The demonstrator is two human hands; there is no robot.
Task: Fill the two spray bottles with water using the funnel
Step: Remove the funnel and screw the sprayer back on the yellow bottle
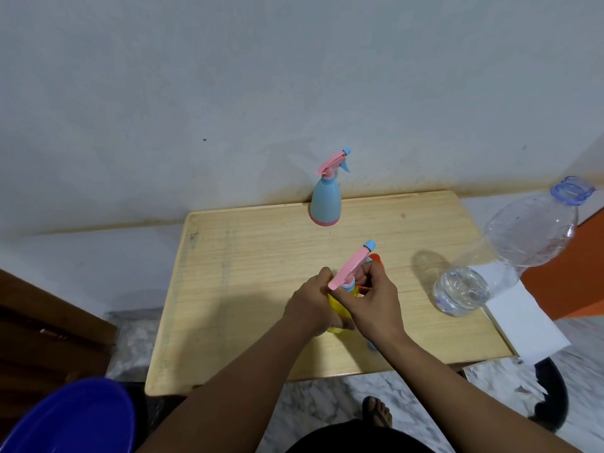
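A yellow spray bottle [340, 307] stands near the middle of the wooden table [248, 256]. My left hand [313, 305] grips its yellow body. My right hand [372, 295] holds its pink spray head [351, 266] at the neck. A small orange part, possibly the funnel [376, 257], peeks out just behind my right hand. A blue spray bottle [325, 204] with a pink base and pink head stands upright at the table's far edge. A large clear water bottle [503, 253], uncapped and with little water at its bottom, stands at the right.
A white sheet [523, 322] lies under the water bottle at the table's right edge. A blue plastic tub [72, 420] sits at the lower left. Dark wooden furniture [39, 335] stands at the left. A grey wall rises behind the table.
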